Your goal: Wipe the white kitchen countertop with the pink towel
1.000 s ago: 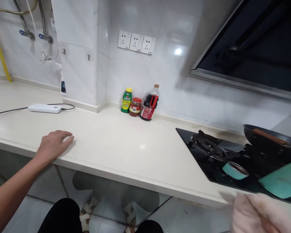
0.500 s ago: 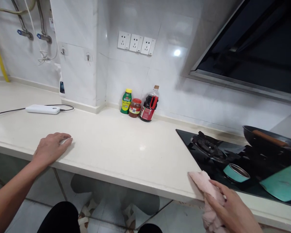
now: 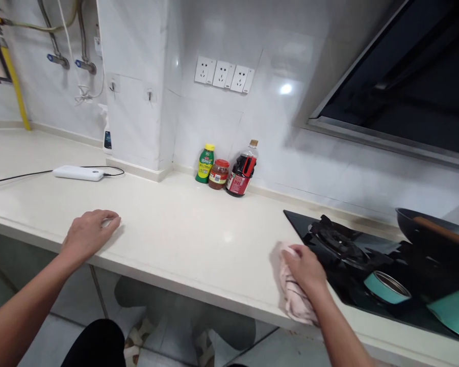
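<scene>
A pale pink cloth (image 3: 296,295) with dark stripes is bunched under my right hand (image 3: 305,265), whose fingers grip its upper end. Most of the cloth lies on the white countertop (image 3: 199,250), its lower end at the front edge, just left of the black gas stove (image 3: 352,285). My left hand (image 3: 90,232) rests on the counter's left part with loosely bent fingers, the thumb a little apart from them. Nothing shows in it. A white power bank (image 3: 78,173) with a black cable lies behind that hand.
Against the wall stand a green squeeze bottle (image 3: 205,164), a red-lidded jar (image 3: 218,175) and a dark sauce bottle (image 3: 242,171). The stove bears a wok (image 3: 416,232) and a teal ring-shaped piece (image 3: 387,287). A range hood (image 3: 405,86) overhangs it. A spray bottle (image 3: 107,135) stands farther left.
My right hand has moved left and away from me, carrying the cloth from the counter's front edge onto its top. My left hand stays in place on the counter. The view has shifted slightly.
</scene>
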